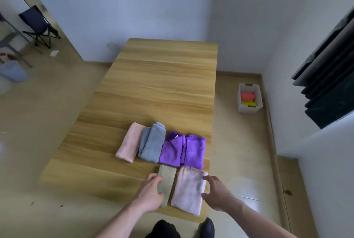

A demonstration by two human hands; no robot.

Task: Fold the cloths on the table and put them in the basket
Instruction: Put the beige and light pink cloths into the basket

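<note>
Several folded cloths lie on the wooden table [153,88] near its front right corner. The back row holds a pink cloth [128,145], a grey-blue cloth [153,143] and two purple cloths [172,150] [195,151]. In front lie an olive cloth [167,178] and a pale pink cloth [188,190]. My left hand [151,191] grips the olive cloth at its left edge. My right hand [217,192] hovers with spread fingers at the right edge of the pale pink cloth. A white basket [241,103] stands on the floor to the right of the table, with red and yellow cloths inside.
A dark folding chair [38,26] stands at the far left and a pale blue bin [13,70] sits on the floor there. Dark curtains [329,76] hang on the right wall. My feet [207,227] show below the table's front edge.
</note>
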